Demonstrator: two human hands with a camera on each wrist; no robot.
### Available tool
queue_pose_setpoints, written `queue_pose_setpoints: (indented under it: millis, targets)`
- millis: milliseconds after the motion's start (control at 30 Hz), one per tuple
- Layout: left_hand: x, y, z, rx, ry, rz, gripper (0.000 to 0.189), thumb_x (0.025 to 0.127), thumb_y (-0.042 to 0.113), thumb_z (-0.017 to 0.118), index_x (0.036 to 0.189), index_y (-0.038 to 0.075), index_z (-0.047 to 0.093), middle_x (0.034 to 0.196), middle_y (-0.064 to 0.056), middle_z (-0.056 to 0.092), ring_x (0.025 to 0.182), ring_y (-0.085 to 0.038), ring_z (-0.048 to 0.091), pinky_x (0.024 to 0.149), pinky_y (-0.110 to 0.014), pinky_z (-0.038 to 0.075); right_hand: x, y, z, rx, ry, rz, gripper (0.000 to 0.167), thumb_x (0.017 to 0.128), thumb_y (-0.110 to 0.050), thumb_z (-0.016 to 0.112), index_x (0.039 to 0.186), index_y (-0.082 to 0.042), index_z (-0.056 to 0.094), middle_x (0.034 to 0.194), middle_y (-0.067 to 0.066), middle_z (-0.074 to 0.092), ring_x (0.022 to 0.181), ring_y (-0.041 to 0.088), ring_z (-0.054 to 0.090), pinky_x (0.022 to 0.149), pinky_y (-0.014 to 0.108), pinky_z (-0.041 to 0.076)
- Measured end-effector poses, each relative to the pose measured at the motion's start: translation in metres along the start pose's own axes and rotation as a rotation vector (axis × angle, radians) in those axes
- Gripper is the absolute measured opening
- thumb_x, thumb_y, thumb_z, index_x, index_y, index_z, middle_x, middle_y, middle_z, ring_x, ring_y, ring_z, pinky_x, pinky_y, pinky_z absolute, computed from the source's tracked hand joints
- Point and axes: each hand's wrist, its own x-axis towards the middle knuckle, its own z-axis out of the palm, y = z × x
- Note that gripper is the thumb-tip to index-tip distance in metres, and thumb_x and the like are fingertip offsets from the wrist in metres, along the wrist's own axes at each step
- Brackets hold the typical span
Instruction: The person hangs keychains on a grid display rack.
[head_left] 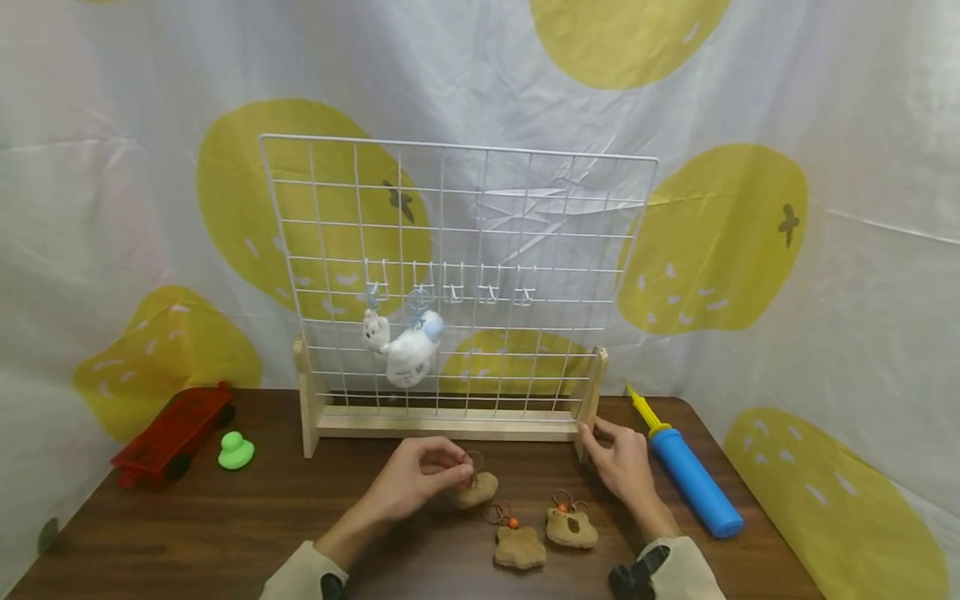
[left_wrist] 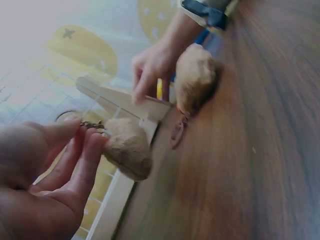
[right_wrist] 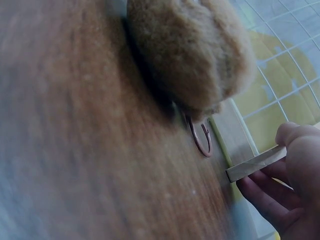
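My left hand point(head_left: 423, 479) pinches the chain of a brown plush keychain point(left_wrist: 129, 149) between thumb and fingers. The plush hangs just below the fingertips, with its ring above them. My right hand point(head_left: 621, 462) grips the right wooden foot point(right_wrist: 257, 163) of a white wire grid rack point(head_left: 459, 208), thumb on one side and fingers on the other. Two more brown plush keychains lie on the table between the hands: a plain one point(head_left: 519, 547) and one with a dark oval patch point(head_left: 572, 528), both with orange beads and metal rings.
Several white hooks point(head_left: 489, 293) line the grid. From the two leftmost hang a small white plush point(head_left: 376, 331) and a larger white-and-blue plush point(head_left: 411, 357). A red toy cart point(head_left: 174, 435) and a green knobbed piece point(head_left: 236, 451) stand left; a blue pump point(head_left: 697, 483) lies right.
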Motion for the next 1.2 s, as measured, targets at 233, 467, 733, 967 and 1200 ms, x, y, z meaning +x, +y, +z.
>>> queue_pose_setpoints:
  millis: [233,467,733,967,1200]
  targets:
    - [0.004,0.015,-0.004,-0.109,0.103,-0.017,0.025,0.098,0.012,0.080,0.116,-0.005,0.074,0.114,-0.023,0.080,0.092,-0.014,0.080,0.086,-0.028,0.067,0.000,0.000,0.000,-0.004,0.009,-0.009,0.029,0.101,-0.021,0.077,0.122,-0.001,0.081,0.109,0.022,0.082,0.095,0.036,0.081,0.079,0.055,0.066]
    - [0.011,0.043,-0.004,-0.082,0.258,0.067,0.021,0.095,0.014,0.084,0.112,0.004,0.076,0.113,-0.016,0.081,0.097,-0.014,0.078,0.088,-0.027,0.066,0.000,0.001,-0.002,-0.005,0.007,0.001,0.030,0.101,-0.022,0.077,0.122,-0.001,0.081,0.111,0.022,0.082,0.097,0.037,0.081,0.080,0.055,0.067]
    - [0.015,0.077,-0.004,-0.099,0.397,0.200,0.020,0.094,0.009,0.085,0.111,0.002,0.076,0.108,-0.017,0.080,0.094,-0.014,0.078,0.084,-0.027,0.067,0.000,0.002,-0.003,-0.009,-0.004,0.008,0.030,0.102,-0.023,0.077,0.123,-0.002,0.081,0.112,0.022,0.082,0.097,0.037,0.081,0.079,0.054,0.066]
    - [0.023,0.101,-0.007,-0.081,0.544,0.280,0.017,0.095,0.010,0.085,0.107,0.001,0.077,0.104,-0.016,0.082,0.093,-0.014,0.080,0.086,-0.027,0.067,0.000,0.002,-0.001,-0.020,-0.006,0.008,0.030,0.103,-0.024,0.076,0.123,-0.003,0.081,0.112,0.021,0.082,0.095,0.034,0.081,0.077,0.050,0.066]
    - [0.035,0.116,-0.006,-0.115,0.595,0.337,0.017,0.094,0.008,0.085,0.107,0.000,0.077,0.104,-0.018,0.081,0.094,-0.015,0.080,0.086,-0.028,0.068,0.000,0.002,0.000,-0.014,0.003,-0.001,0.030,0.102,-0.023,0.077,0.123,-0.002,0.081,0.112,0.021,0.082,0.097,0.036,0.081,0.078,0.052,0.066]
